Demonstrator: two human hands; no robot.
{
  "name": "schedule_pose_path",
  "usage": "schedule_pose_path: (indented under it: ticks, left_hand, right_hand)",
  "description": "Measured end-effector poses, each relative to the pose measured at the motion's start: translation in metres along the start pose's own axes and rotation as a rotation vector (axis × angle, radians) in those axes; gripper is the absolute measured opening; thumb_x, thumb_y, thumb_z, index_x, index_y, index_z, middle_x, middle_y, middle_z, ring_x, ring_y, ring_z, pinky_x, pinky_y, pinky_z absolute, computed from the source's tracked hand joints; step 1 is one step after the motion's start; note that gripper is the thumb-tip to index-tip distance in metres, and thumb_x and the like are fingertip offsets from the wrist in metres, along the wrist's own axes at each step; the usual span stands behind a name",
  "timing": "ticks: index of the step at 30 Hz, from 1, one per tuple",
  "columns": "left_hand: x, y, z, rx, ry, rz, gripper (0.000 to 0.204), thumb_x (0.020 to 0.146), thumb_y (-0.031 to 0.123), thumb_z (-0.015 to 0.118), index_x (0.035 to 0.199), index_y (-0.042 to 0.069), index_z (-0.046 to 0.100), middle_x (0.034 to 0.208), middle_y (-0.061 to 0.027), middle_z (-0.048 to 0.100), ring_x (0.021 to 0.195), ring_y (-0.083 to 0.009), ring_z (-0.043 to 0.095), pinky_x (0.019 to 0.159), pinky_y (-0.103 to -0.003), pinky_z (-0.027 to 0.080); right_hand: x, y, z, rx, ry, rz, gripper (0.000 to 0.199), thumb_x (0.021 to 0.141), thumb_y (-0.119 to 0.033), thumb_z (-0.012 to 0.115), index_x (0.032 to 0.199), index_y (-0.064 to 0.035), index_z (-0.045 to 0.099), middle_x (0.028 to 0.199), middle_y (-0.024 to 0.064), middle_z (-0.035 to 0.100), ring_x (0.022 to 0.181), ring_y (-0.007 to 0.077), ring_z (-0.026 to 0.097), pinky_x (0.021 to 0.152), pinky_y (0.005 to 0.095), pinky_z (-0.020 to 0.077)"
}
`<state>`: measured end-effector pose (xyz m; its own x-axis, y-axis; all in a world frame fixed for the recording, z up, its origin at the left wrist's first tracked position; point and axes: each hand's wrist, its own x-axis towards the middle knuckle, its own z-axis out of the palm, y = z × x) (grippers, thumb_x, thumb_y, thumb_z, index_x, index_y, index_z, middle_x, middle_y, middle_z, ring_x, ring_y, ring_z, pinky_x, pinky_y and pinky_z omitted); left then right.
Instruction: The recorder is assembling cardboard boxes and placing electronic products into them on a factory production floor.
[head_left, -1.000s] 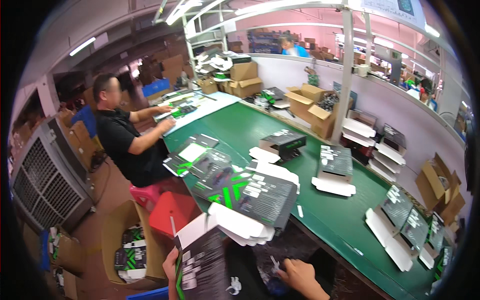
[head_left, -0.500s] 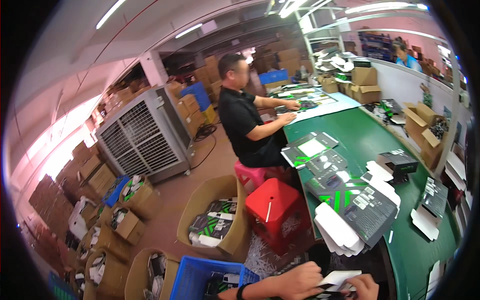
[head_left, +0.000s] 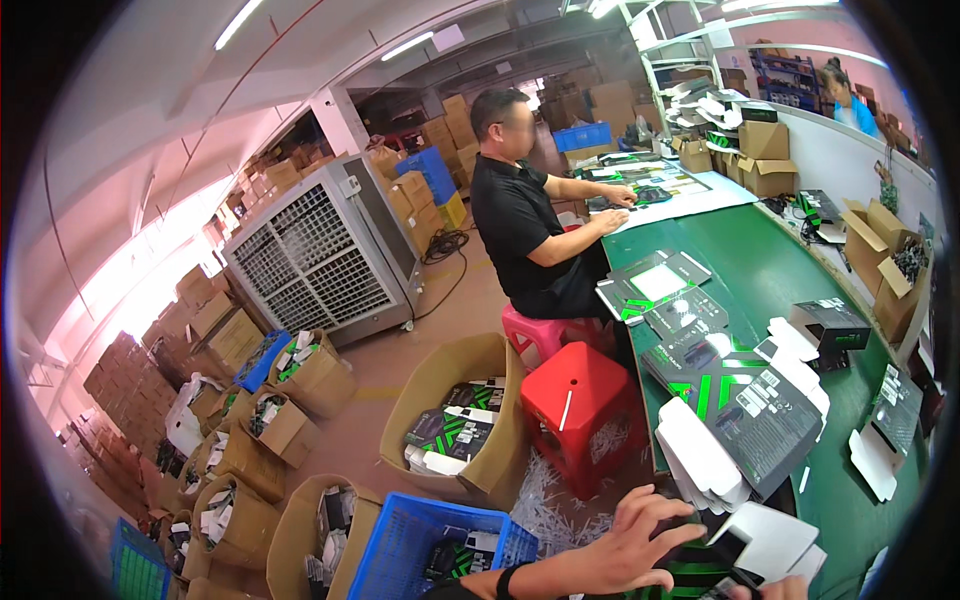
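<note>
My left hand [head_left: 635, 545] reaches in from the lower edge with its fingers spread, holding nothing. A dark band circles its wrist. Just right of it is a black and green carton with white inner flaps [head_left: 768, 540] standing open. My right hand [head_left: 785, 590] shows only in part at the lower edge, its fingers closed at the near side of this carton. Most of that hand is cut off by the picture's edge. Beyond, a stack of flat black and green cartons [head_left: 765, 430] with white flaps lies along the near edge of the green table [head_left: 720, 240].
A red stool [head_left: 575, 385] stands left of the table, beside a cardboard box of cartons [head_left: 400, 400]. A blue crate [head_left: 375, 535] is near my left forearm. A co-worker in black [head_left: 515, 205] sits at the table's far end. A big grey air cooler [head_left: 320, 260] stands behind.
My left hand has come off the carton's white flap and its fingers have spread. The carton's white flaps now stand wider. The whole view has shifted, with things appearing further right.
</note>
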<state>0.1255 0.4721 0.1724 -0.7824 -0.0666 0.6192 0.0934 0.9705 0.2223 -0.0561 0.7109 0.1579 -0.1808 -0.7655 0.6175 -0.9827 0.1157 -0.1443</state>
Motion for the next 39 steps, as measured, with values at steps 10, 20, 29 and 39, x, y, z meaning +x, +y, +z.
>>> schedule_pose_path:
  ticks: [10, 20, 29, 39]
  left_hand:
    - [-0.034, 0.036, 0.029, -0.95, -0.351, -0.395, 0.121, 0.069, 0.044, 0.089, 0.154, -0.003, 0.017, 0.14, -0.0204, 0.041, 0.131, -0.0274, 0.04, 0.113, -0.04, 0.03]
    - [-0.075, 0.008, 0.014, -1.457, -0.076, -1.038, 0.041, 0.093, 0.011, 0.072, 0.131, 0.005, 0.056, 0.105, -0.0034, 0.066, 0.094, -0.0109, 0.062, 0.076, -0.029, 0.053]
    - [-0.061, 0.005, 0.057, -1.449, -0.261, -0.987, 0.02, 0.094, 0.012, 0.072, 0.109, 0.004, 0.063, 0.088, 0.0006, 0.062, 0.081, -0.0097, 0.058, 0.069, -0.029, 0.049]
    - [-0.073, -0.006, 0.067, -1.563, -0.201, -1.032, 0.036, 0.09, 0.007, 0.074, 0.123, 0.003, 0.059, 0.099, -0.0056, 0.067, 0.088, -0.013, 0.064, 0.073, -0.029, 0.054]
  right_hand:
    - [-0.09, 0.006, 0.148, -0.028, 0.426, -0.009, 0.028, 0.08, -0.026, 0.083, 0.082, -0.0052, 0.064, 0.079, 0.0053, 0.062, 0.061, 0.022, 0.055, 0.055, 0.0347, 0.0448]
    - [0.025, -0.044, 0.074, 0.623, 0.307, 0.044, 0.036, 0.087, -0.028, 0.077, 0.109, -0.0022, 0.068, 0.094, 0.0116, 0.069, 0.077, 0.0263, 0.067, 0.071, 0.0376, 0.0553]
    - [-0.087, 0.008, 0.082, 1.672, -0.131, 0.784, 0.089, 0.077, -0.047, 0.086, 0.141, 0.0017, 0.048, 0.123, 0.0162, 0.065, 0.114, 0.0327, 0.064, 0.102, 0.0359, 0.0488]
    - [-0.105, 0.022, 0.091, 0.93, -0.335, 0.855, 0.062, 0.086, -0.012, 0.074, 0.139, -0.0005, 0.045, 0.11, 0.0124, 0.064, 0.103, 0.019, 0.059, 0.094, 0.0318, 0.0477]
